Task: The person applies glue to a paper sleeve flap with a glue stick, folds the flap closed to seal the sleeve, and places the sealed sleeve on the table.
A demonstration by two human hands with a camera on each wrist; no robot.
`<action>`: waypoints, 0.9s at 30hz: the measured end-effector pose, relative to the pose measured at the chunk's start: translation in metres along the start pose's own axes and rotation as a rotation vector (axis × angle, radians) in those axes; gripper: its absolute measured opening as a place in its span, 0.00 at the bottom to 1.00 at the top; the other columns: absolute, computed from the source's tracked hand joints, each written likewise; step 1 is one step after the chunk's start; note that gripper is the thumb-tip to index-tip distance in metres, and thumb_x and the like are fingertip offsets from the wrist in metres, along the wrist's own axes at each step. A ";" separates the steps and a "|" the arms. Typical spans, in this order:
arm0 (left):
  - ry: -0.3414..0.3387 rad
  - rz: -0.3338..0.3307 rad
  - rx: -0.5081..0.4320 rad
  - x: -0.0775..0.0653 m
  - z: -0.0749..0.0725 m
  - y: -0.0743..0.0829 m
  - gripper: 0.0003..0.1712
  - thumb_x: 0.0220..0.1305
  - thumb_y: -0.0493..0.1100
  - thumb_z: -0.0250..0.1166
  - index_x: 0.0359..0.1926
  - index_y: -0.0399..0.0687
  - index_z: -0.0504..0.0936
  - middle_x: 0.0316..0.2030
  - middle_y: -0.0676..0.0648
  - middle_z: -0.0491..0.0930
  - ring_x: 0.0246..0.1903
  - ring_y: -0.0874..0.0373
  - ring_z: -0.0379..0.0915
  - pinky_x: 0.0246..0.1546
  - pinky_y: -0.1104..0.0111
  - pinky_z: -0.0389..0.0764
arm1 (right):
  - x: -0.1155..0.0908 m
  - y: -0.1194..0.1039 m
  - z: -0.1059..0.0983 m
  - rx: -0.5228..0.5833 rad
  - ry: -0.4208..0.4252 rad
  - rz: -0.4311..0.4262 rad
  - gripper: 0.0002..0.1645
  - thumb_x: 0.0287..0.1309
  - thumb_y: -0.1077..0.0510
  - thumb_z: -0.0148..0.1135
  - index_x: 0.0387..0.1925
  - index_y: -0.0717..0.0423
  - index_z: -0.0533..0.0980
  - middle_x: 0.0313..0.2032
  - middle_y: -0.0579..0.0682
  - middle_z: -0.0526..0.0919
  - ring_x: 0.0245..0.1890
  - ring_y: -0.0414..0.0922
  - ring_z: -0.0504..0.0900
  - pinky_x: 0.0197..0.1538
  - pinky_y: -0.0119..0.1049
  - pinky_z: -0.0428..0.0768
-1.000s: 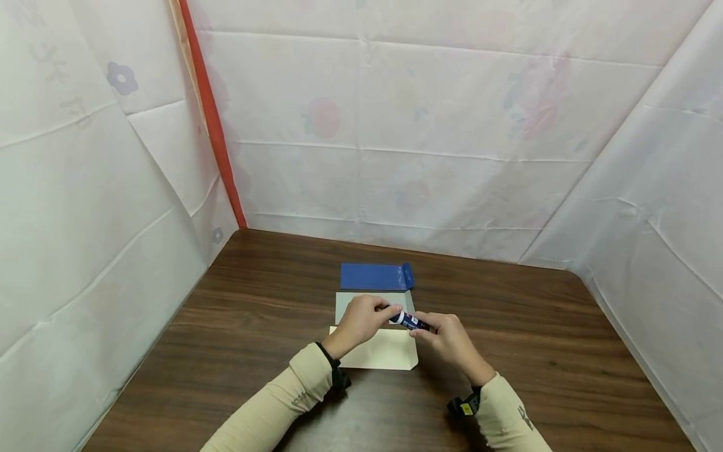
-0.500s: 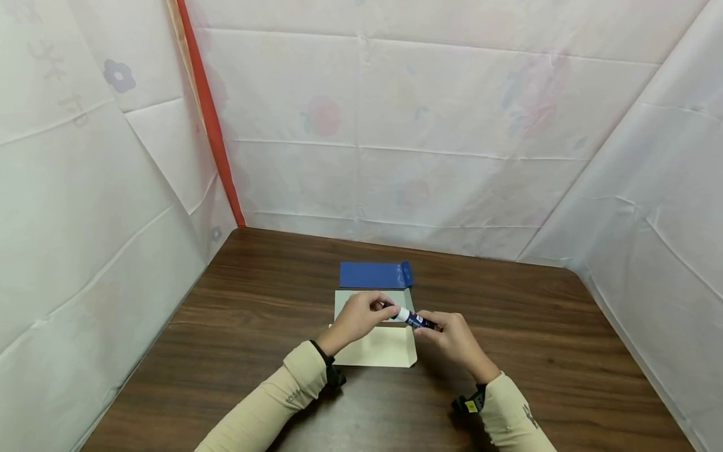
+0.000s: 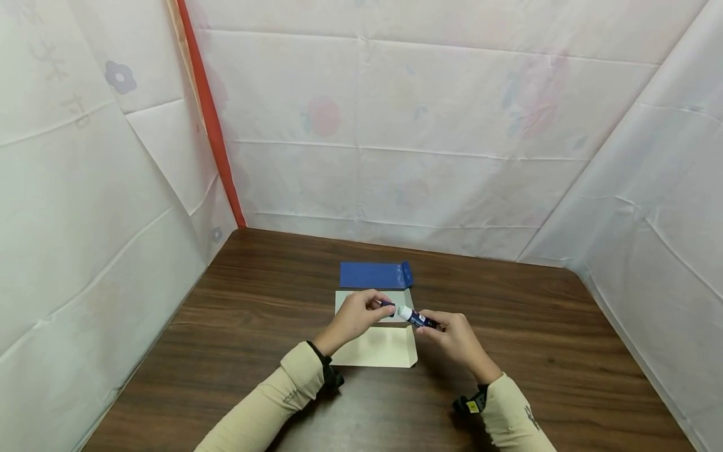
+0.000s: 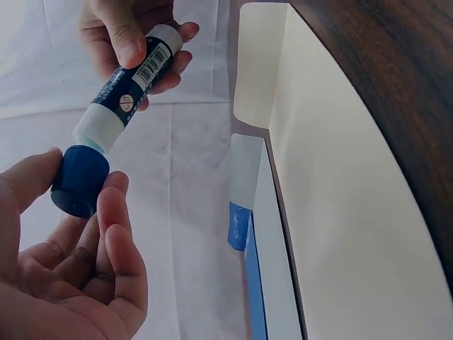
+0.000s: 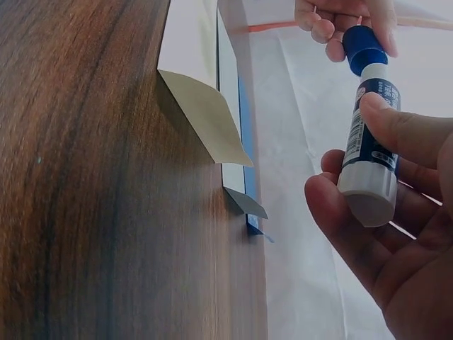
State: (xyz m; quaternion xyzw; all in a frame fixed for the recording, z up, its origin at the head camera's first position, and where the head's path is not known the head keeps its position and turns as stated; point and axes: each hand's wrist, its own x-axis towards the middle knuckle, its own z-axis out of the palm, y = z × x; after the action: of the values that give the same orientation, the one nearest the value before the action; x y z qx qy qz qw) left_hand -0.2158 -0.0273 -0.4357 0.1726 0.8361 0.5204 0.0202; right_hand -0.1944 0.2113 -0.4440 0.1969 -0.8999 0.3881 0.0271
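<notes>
My right hand (image 3: 454, 339) grips a glue stick (image 4: 136, 85) with a dark blue label and white ends, tilted over the envelopes. Between thumb and fingers my left hand (image 3: 358, 317) pinches its blue cap (image 4: 80, 182). In the head view a narrow gap separates cap and white tip. Below the hands lie a cream envelope (image 3: 375, 348), its flap raised on the right, and a pale grey envelope (image 3: 344, 300), partly covered by my left hand. Farther back is a blue envelope (image 3: 369, 275) with whitish shiny marks near its flap.
The envelopes lie in a column on a dark wood-grain table (image 3: 271, 295). White printed sheeting (image 3: 395, 125) hangs along the back and both sides. A red strip (image 3: 211, 119) runs down the back left corner.
The blue cap has come off the glue stick, exposing its white tip. My left hand has shifted slightly left with the cap, my right hand slightly right with the stick.
</notes>
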 end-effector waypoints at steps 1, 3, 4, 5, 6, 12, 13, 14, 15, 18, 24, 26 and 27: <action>-0.002 -0.002 -0.003 0.000 0.000 0.000 0.11 0.63 0.48 0.67 0.41 0.47 0.85 0.30 0.49 0.84 0.25 0.65 0.73 0.24 0.73 0.71 | 0.000 0.000 0.000 0.001 0.001 0.006 0.18 0.55 0.57 0.70 0.48 0.58 0.83 0.37 0.52 0.87 0.24 0.35 0.72 0.25 0.28 0.74; -0.006 -0.001 -0.011 0.000 0.000 -0.001 0.12 0.62 0.48 0.68 0.42 0.46 0.84 0.30 0.48 0.84 0.26 0.64 0.74 0.24 0.72 0.73 | -0.001 0.000 -0.001 0.002 0.003 0.019 0.19 0.55 0.57 0.70 0.49 0.59 0.83 0.37 0.52 0.87 0.24 0.35 0.72 0.25 0.28 0.74; -0.009 -0.004 -0.013 0.000 0.000 -0.001 0.12 0.62 0.47 0.68 0.42 0.46 0.84 0.31 0.48 0.85 0.26 0.64 0.75 0.25 0.72 0.74 | -0.001 0.000 -0.001 0.001 0.003 0.023 0.20 0.55 0.57 0.70 0.49 0.59 0.83 0.38 0.53 0.87 0.24 0.36 0.72 0.25 0.28 0.74; -0.011 -0.007 -0.015 0.000 -0.001 -0.001 0.12 0.62 0.47 0.68 0.42 0.46 0.84 0.31 0.48 0.85 0.27 0.64 0.76 0.26 0.71 0.75 | -0.001 0.000 -0.001 0.002 0.004 0.029 0.20 0.55 0.57 0.70 0.49 0.59 0.83 0.38 0.53 0.87 0.24 0.36 0.73 0.25 0.28 0.74; -0.013 -0.008 -0.015 -0.001 -0.001 -0.001 0.12 0.61 0.47 0.69 0.42 0.46 0.84 0.32 0.48 0.85 0.28 0.64 0.76 0.26 0.71 0.76 | -0.001 0.000 -0.001 0.001 0.005 0.032 0.20 0.55 0.57 0.70 0.50 0.59 0.82 0.38 0.53 0.87 0.24 0.35 0.73 0.25 0.28 0.74; -0.015 -0.004 0.003 -0.001 -0.001 -0.002 0.13 0.59 0.47 0.70 0.43 0.46 0.83 0.35 0.47 0.85 0.29 0.63 0.76 0.28 0.72 0.76 | -0.002 0.001 -0.002 0.003 0.012 0.035 0.21 0.54 0.58 0.70 0.50 0.60 0.82 0.39 0.55 0.88 0.26 0.36 0.75 0.26 0.28 0.76; -0.014 -0.005 0.007 -0.001 -0.001 -0.002 0.14 0.59 0.47 0.70 0.43 0.46 0.83 0.36 0.47 0.85 0.29 0.63 0.76 0.27 0.72 0.76 | -0.002 0.001 -0.002 0.005 0.012 0.037 0.21 0.54 0.58 0.70 0.50 0.61 0.82 0.40 0.55 0.88 0.27 0.36 0.75 0.27 0.28 0.76; -0.014 -0.006 0.009 0.000 -0.001 -0.002 0.14 0.59 0.47 0.70 0.43 0.45 0.83 0.36 0.47 0.85 0.28 0.63 0.75 0.26 0.72 0.75 | -0.003 0.001 -0.003 0.005 0.012 0.040 0.21 0.55 0.58 0.70 0.50 0.61 0.82 0.40 0.55 0.88 0.27 0.36 0.76 0.27 0.28 0.76; -0.014 -0.012 0.010 0.000 -0.001 -0.002 0.14 0.59 0.47 0.70 0.43 0.46 0.83 0.36 0.47 0.84 0.28 0.63 0.75 0.26 0.72 0.75 | -0.003 0.001 -0.003 0.008 0.013 0.042 0.21 0.55 0.58 0.70 0.50 0.61 0.82 0.40 0.55 0.88 0.28 0.37 0.76 0.28 0.28 0.77; -0.021 -0.021 0.011 0.000 -0.001 -0.003 0.14 0.59 0.47 0.70 0.43 0.45 0.82 0.38 0.46 0.84 0.28 0.62 0.74 0.26 0.71 0.74 | -0.003 0.001 -0.004 0.005 0.022 0.046 0.21 0.55 0.58 0.70 0.50 0.61 0.82 0.40 0.56 0.88 0.28 0.37 0.76 0.28 0.28 0.77; -0.045 -0.032 0.011 0.001 0.000 -0.005 0.15 0.58 0.46 0.71 0.44 0.44 0.81 0.38 0.45 0.82 0.30 0.61 0.75 0.28 0.70 0.76 | -0.003 0.002 -0.005 0.001 0.038 0.061 0.19 0.55 0.58 0.70 0.49 0.59 0.83 0.37 0.54 0.87 0.24 0.36 0.74 0.25 0.28 0.75; -0.057 -0.044 0.022 0.002 0.001 -0.006 0.16 0.59 0.45 0.71 0.45 0.43 0.81 0.39 0.45 0.82 0.31 0.61 0.76 0.29 0.70 0.76 | -0.003 0.002 -0.006 0.008 0.038 0.073 0.19 0.55 0.58 0.70 0.49 0.59 0.83 0.35 0.53 0.86 0.22 0.36 0.73 0.24 0.28 0.74; -0.065 -0.052 0.028 0.002 0.001 -0.006 0.16 0.59 0.45 0.71 0.46 0.43 0.81 0.40 0.45 0.82 0.32 0.61 0.76 0.29 0.70 0.76 | -0.004 0.002 -0.006 0.014 0.037 0.080 0.18 0.55 0.58 0.70 0.49 0.58 0.83 0.34 0.53 0.85 0.21 0.36 0.72 0.23 0.28 0.73</action>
State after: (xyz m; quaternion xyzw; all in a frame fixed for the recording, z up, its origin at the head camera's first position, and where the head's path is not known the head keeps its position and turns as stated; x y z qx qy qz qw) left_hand -0.2194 -0.0281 -0.4407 0.1677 0.8463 0.5022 0.0586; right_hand -0.1926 0.2183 -0.4418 0.1539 -0.9036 0.3988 0.0267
